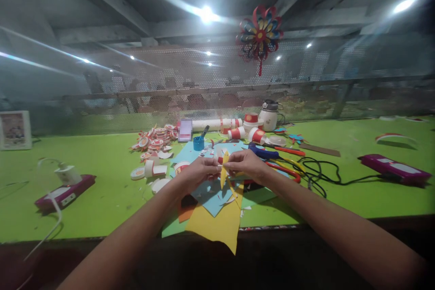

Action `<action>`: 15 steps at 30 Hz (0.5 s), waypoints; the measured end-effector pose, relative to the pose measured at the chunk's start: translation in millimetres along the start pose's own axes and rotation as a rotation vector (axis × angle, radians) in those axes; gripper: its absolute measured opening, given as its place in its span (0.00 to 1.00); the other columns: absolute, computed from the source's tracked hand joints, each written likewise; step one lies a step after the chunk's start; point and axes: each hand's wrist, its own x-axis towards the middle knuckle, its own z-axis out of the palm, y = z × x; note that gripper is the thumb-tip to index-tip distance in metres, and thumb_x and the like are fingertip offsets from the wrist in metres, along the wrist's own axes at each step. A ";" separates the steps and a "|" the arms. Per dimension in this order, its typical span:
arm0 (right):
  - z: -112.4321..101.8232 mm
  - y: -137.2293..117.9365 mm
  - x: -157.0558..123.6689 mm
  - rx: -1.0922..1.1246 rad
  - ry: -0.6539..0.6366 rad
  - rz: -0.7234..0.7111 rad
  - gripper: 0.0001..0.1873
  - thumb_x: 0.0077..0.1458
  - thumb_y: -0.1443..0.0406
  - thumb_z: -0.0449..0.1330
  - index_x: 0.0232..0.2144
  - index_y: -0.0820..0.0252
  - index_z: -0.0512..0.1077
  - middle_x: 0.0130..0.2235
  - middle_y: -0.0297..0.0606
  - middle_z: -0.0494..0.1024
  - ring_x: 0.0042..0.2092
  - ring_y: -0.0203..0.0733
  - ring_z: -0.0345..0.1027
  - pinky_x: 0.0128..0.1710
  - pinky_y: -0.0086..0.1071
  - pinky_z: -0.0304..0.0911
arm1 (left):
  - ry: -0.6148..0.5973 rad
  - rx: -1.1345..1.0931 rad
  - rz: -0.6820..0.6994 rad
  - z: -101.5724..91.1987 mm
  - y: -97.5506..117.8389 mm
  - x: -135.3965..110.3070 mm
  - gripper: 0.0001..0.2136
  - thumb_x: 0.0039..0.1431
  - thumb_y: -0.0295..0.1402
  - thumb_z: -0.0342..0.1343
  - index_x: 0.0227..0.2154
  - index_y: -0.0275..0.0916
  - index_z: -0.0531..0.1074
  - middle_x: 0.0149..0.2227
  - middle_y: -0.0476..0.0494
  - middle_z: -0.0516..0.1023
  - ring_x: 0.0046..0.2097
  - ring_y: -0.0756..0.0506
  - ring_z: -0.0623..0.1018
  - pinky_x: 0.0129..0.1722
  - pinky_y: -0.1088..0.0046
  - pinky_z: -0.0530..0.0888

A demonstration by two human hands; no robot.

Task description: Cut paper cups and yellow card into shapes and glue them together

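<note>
Both my hands meet over the middle of a green table (102, 190). My left hand (197, 173) and my right hand (248, 163) are closed in a pinch on a small yellow paper piece (224, 173) held between them, with a bit of red and white at its top. Under the hands lie coloured paper sheets: a yellow sheet (220, 224) hanging over the table's front edge, a light blue sheet (214, 197), and an orange sheet (185, 210).
Behind the hands are cut paper cups (254, 135), a pile of red and white cup rings (154, 140), a blue pot (199, 143), scissors (282, 167), a black cable (322, 174) and a white bottle (269, 115). Purple devices (64, 192) (394, 167) lie left and right. A paper flower (260, 34) hangs on mesh.
</note>
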 end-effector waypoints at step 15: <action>0.9 2.8 0.4 0.006 -0.007 0.012 0.14 0.39 0.59 0.68 0.18 0.65 0.73 0.16 0.32 0.73 0.19 0.32 0.64 0.23 0.29 0.61 | 0.008 0.000 -0.021 1.8 0.9 -0.9 0.10 0.40 0.32 0.65 0.20 0.33 0.70 0.19 0.51 0.67 0.23 0.54 0.65 0.26 0.75 0.57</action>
